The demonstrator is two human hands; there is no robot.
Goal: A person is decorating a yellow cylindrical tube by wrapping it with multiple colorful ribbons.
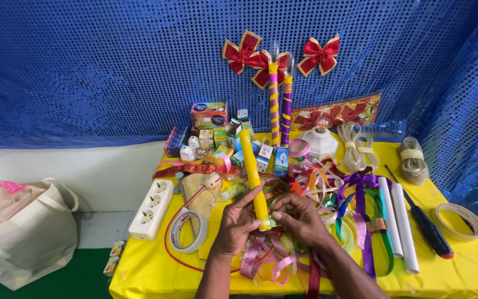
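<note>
A blue sequin cloth (84,66) hangs behind my table (139,271), which is covered in yellow; I look down on it from above.

My left hand (233,227) wraps the lower end of the yellow tube (252,171), thumb and fingers closed about it; my right hand (300,218) pinches the same end from the other side, fingertips pressed to the tube where a bit of tape or ribbon seems to sit, though I cannot tell which. The tube stands nearly upright, tilted a little away from me, above a heap of loose ribbons (272,260).

To do this well, I judge I should keep the left grip steady and low, hold the tube from turning, and let the right fingers press flat and smooth so that nothing wrinkles.

Just left of my hands lie a tape roll (188,231) and a white power strip (151,207); a red cord (168,243) loops round the roll. To the right are purple and green ribbons (369,221), two white tubes (396,221), a screwdriver (424,224) and another tape ring (460,221); further back, small boxes (208,130), cord coils (413,158) and two purple-and-yellow wrapped sticks (279,111) with red bows (319,55). A cloth bag (23,232) slumps on the floor at the left.
</note>
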